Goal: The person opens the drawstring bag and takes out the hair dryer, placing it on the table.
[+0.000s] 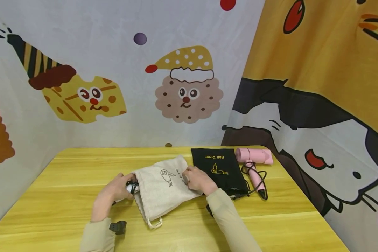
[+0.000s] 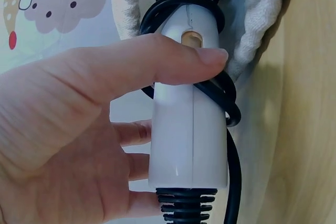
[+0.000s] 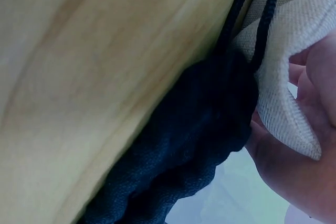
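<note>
My left hand (image 1: 114, 190) grips the white handle of a hair dryer (image 2: 178, 145), with the thumb lying across the handle over a wound black cord (image 2: 223, 100). The upper part of the dryer is inside the mouth of a beige drawstring bag (image 1: 163, 189) and is hidden by the cloth. Printed on the bag are a dryer drawing and lettering. My right hand (image 1: 200, 180) holds the bag's closed end at the right, a fold of cloth (image 3: 286, 103) between thumb and fingers in the right wrist view.
Behind my right hand lies a black drawstring bag (image 1: 220, 175) marked Hair Dryer. A pink hair dryer (image 1: 255, 155) with a black cord (image 1: 261, 180) is at the table's back right. Gathered black fabric (image 3: 178, 140) with a cord loop is close to my right hand.
</note>
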A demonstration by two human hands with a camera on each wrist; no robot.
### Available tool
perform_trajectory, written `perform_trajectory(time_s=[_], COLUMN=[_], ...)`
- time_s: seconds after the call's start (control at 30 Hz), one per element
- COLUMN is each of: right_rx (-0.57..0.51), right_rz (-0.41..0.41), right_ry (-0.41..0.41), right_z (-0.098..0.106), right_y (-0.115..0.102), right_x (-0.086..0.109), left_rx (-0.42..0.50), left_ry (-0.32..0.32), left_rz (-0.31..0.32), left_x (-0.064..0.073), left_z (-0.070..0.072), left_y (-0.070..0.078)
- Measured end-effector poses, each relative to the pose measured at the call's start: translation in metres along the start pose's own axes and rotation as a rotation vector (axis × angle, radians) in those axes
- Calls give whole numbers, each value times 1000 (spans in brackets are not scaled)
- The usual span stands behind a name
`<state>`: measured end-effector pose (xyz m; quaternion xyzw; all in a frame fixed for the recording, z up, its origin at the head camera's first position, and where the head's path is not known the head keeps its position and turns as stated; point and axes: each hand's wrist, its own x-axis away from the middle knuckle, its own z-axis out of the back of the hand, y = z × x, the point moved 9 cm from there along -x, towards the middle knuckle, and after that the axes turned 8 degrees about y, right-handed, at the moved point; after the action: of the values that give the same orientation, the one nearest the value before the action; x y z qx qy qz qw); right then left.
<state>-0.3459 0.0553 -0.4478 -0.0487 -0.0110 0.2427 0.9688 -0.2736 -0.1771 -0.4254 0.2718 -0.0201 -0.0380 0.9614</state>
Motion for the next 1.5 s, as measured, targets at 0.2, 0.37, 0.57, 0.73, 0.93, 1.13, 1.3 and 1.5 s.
perform_trajectory(time_s=[0.2,0.37,0.57,0.73,0.93,1.13,1.3,1.5], right_rx=[-9,-9,-7,-6,-15,-29,-19,12], right_rz=[-11,-15,-8,-10,-17,1,74,124], right_ry=[-3,-9,-13,-12,-20,29,150,254], right_z=[0,-1,-2,-2,-3,1,15,24], right_y=[1,1,1,2,3,1,-6,-7], right_x=[0,0,0,0,-1,0,2,6], left_rx=[-3,-17,-11,-15,-31,-32,-32,-32], left_ry=[-18,-47,-106,-108,-91,-79,-40,-9], left_rz=[25,66,147,143,103,86,90,81], left_x=[2,6,13,14,13,12,10,5], left_z=[2,3,4,6,9,10,10,8], left_y=[-4,-6,-5,-3,-2,-1,-1,4])
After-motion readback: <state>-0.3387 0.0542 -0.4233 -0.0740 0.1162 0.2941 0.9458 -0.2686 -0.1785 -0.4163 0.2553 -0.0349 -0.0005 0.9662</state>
